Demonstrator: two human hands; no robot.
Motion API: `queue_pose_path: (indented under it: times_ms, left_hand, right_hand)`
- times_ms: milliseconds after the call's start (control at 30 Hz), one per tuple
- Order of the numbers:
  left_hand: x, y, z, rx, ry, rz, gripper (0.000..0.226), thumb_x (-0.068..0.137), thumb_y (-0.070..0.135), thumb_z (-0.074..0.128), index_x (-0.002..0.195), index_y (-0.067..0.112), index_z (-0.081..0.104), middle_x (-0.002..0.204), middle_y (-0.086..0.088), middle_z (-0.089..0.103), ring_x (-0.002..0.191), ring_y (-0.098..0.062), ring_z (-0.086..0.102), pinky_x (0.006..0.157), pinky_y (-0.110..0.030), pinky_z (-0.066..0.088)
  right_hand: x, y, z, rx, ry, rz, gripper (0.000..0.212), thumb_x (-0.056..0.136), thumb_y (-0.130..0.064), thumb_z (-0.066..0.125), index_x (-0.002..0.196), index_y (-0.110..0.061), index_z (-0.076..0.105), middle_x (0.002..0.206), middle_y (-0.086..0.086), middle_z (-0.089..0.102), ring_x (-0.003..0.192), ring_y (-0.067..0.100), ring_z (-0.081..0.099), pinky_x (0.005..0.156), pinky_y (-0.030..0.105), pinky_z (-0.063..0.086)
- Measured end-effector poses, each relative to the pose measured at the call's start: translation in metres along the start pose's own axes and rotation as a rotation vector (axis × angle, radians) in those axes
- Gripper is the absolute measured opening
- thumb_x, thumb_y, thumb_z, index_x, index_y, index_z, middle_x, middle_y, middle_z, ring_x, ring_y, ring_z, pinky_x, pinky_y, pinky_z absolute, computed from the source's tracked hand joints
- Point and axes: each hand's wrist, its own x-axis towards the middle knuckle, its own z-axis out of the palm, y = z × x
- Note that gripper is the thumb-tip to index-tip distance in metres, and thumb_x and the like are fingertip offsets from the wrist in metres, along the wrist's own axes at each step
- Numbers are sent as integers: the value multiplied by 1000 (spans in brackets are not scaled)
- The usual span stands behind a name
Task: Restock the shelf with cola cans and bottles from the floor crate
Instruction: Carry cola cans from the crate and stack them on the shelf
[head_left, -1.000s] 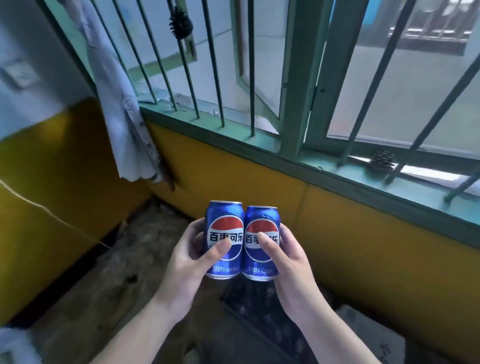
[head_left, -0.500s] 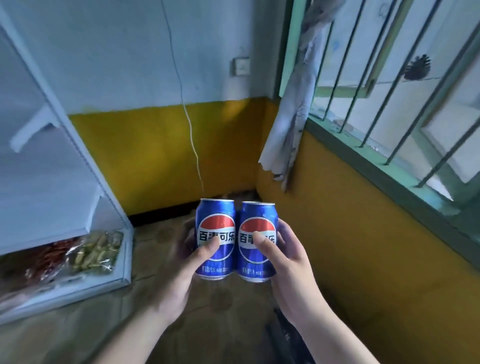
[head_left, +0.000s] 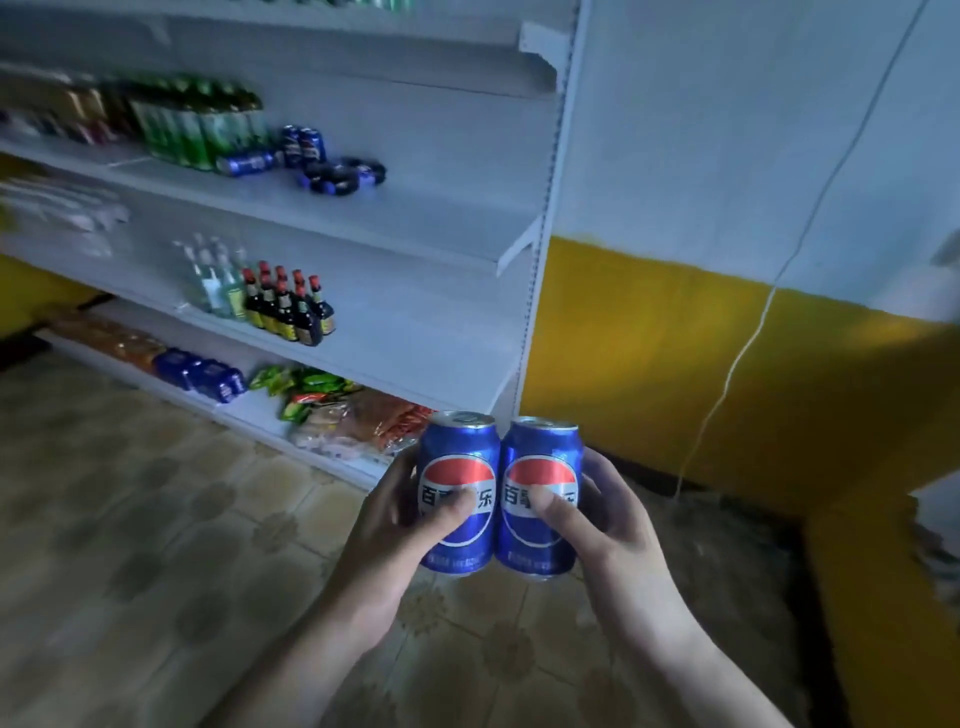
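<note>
Two cola cans are carried upright, side by side and touching, above the tiled floor (head_left: 156, 519): the left can (head_left: 457, 467) in the left hand (head_left: 395, 525), the right can (head_left: 540, 467) in the right hand (head_left: 608, 525), each hand curled round its can with the thumb across the label. Over the last second the view has swung from a barred window, past the room corner, to the shelf (head_left: 415, 218); the cans and both grips are unchanged throughout. By judgement, pick-up is done, the turn toward the shelf is complete, and placing has not begun; the crate is out of view. Four shelf boards show. The second from the top already holds shelf cola (head_left: 304, 145), with two cans upright, one lying just to their left, and a blurred dark cluster to the right that cannot be counted. The bare board right of that group is the likely spot for the two cans. Other stock includes one block of green bottles (head_left: 197, 124), about eight red-capped dark bottles (head_left: 288, 306), some four clear bottles (head_left: 215, 280), two or three blue packs (head_left: 208, 376), and a heap of snack bags (head_left: 337, 410) on the lowest board, too blurred to count.
</note>
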Motion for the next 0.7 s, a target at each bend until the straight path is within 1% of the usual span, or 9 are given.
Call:
queue_pose_path:
  times_ms: [67, 133, 233, 333, 433, 500, 567, 633, 700]
  left_hand:
    - [3, 4, -22, 23, 64, 20, 53, 77, 36, 78, 127, 28, 65, 126, -11, 71, 116, -34, 68, 98, -53, 54]
    - [8, 5, -42, 44, 128, 23, 54, 78, 37, 77, 129, 26, 63, 126, -11, 70, 115, -35, 68, 99, -58, 52]
    - [24, 2, -66, 57, 222, 6, 56, 77, 37, 77, 129, 23, 63, 124, -12, 71, 113, -35, 69, 97, -58, 54]
    - [49, -3, -89, 75, 337, -16, 60, 73, 41, 79, 128, 22, 63, 121, -11, 72, 109, -34, 70, 94, -56, 57]
    - [78, -4, -105, 85, 411, -17, 59, 72, 41, 80, 127, 22, 64, 119, -12, 72, 108, -35, 71, 94, -59, 56]
    - [107, 3, -116, 114, 423, -38, 58, 73, 38, 80, 126, 23, 65, 119, -11, 73, 108, -33, 71, 93, -52, 58]
    - [133, 16, -130, 133, 427, -58, 59, 70, 36, 81, 126, 25, 65, 119, -10, 73, 108, -30, 71, 91, -41, 60]
    - [155, 29, -145, 170, 454, -77, 58, 70, 37, 83, 125, 29, 67, 120, -7, 73, 110, -27, 71, 91, -38, 60]
    - [171, 39, -160, 199, 493, -72, 56, 69, 39, 83, 123, 34, 69, 121, -4, 74, 110, -24, 71, 89, -34, 60]
  right_hand:
    - [22, 1, 19, -17, -86, 4, 47, 87, -27, 79, 130, -20, 61, 119, 9, 74, 111, 30, 71, 94, 47, 58]
    - [44, 4, 35, -39, -158, 9, 50, 84, -29, 78, 130, -20, 61, 119, 11, 73, 112, 32, 70, 94, 50, 58]
    - [80, 12, 53, -73, -248, 14, 55, 82, -28, 80, 132, -20, 59, 122, 9, 73, 111, 30, 71, 95, 54, 57]
    - [123, 28, 68, -96, -326, 63, 58, 79, -29, 82, 131, -21, 58, 121, 6, 73, 111, 27, 71, 96, 54, 57]
    - [169, 38, 77, -128, -417, 115, 56, 83, -24, 83, 132, -20, 56, 120, 5, 73, 110, 25, 71, 95, 52, 58]
    - [211, 37, 84, -172, -480, 130, 56, 83, -20, 81, 132, -22, 56, 118, 1, 74, 109, 23, 72, 92, 45, 60]
    - [252, 33, 96, -194, -545, 128, 56, 82, -24, 82, 131, -25, 55, 117, -3, 74, 107, 19, 73, 89, 41, 62]
    - [290, 33, 110, -210, -623, 148, 61, 78, -31, 83, 132, -27, 55, 116, -3, 74, 106, 17, 73, 91, 42, 61]
    - [322, 33, 129, -206, -700, 161, 62, 77, -31, 83, 132, -25, 55, 116, 0, 75, 106, 19, 73, 92, 43, 60]
